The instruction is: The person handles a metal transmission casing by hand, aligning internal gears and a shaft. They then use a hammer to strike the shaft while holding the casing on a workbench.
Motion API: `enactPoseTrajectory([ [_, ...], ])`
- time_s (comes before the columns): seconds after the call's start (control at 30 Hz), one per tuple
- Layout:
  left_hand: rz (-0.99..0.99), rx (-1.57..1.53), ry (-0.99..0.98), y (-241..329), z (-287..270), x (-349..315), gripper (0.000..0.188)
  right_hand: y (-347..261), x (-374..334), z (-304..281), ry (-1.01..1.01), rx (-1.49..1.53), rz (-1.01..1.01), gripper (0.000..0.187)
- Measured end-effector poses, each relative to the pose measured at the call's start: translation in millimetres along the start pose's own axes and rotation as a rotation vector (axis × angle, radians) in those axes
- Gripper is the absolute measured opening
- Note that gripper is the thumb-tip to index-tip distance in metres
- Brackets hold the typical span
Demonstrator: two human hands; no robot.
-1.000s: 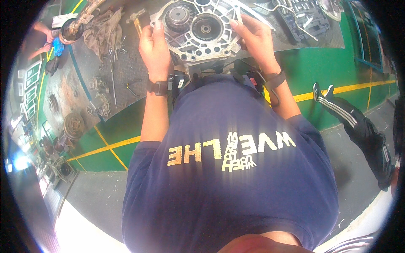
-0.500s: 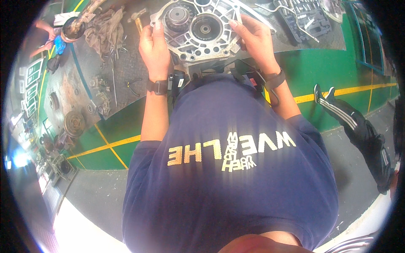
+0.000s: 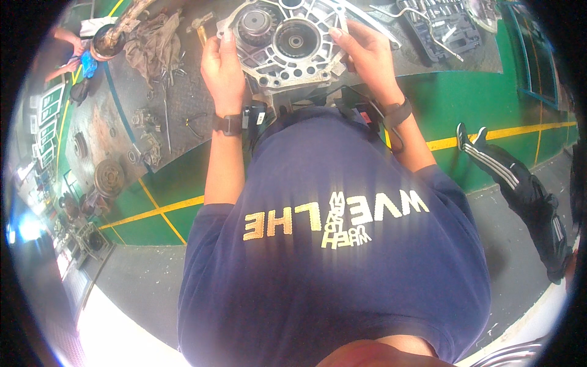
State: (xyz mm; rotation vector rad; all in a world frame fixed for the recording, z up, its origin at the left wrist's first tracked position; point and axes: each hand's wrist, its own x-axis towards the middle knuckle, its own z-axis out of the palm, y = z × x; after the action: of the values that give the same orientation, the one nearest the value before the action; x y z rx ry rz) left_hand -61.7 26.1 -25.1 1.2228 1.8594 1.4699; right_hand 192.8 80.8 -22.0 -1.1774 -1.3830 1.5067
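A silver metal gearbox housing [image 3: 298, 77] lies in front of me at the top of the view, held between both hands. My left hand [image 3: 223, 70] grips its left edge, thumb on top and fingers hidden under the rim. On the opposite edge my right hand [image 3: 370, 58] is closed the same way, its thumb over the flange. Inside the housing, a toothed gear [image 3: 257, 23] sits to the left. A round bearing bore [image 3: 297, 39] is beside it on the right. The far end of the housing is cut off by the frame.
A hammer [image 3: 200, 25] and crumpled brown cloth [image 3: 156, 46] lie left on the table, with pliers [image 3: 194, 125] and several round metal parts [image 3: 109, 177] nearer. An open socket set [image 3: 449, 37] is at right. Another person's hands [image 3: 72, 52] show far left; a person's legs [image 3: 507, 171] extend at right.
The housing and both hands stay almost in place, with only a very slight shift. The grip on each edge looks the same.
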Motion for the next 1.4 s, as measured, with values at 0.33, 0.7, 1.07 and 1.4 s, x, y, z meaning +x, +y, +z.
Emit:
enactPoseTrajectory([
  [0.33,0.004,0.108,0.015,-20.5,-9.3,0.1,0.040,-6.4,-4.3,4.5,0.029,0.032,0.139,0.036],
  [0.7,-0.145,-0.069,-0.193,-4.7,-77.0,-26.6,0.043,25.5,-116.5,-56.9,0.318,0.133,0.076,0.043],
  [1.07,-0.449,-0.018,-0.027,-97.8,-259.6,-167.8,0.042,44.4,-295.9,-47.9,0.685,0.135,0.154,0.037],
  [1.4,-0.312,0.067,0.146,-95.1,-331.4,-203.6,0.039,10.2,-292.2,-3.9,0.564,0.088,-0.007,0.036],
])
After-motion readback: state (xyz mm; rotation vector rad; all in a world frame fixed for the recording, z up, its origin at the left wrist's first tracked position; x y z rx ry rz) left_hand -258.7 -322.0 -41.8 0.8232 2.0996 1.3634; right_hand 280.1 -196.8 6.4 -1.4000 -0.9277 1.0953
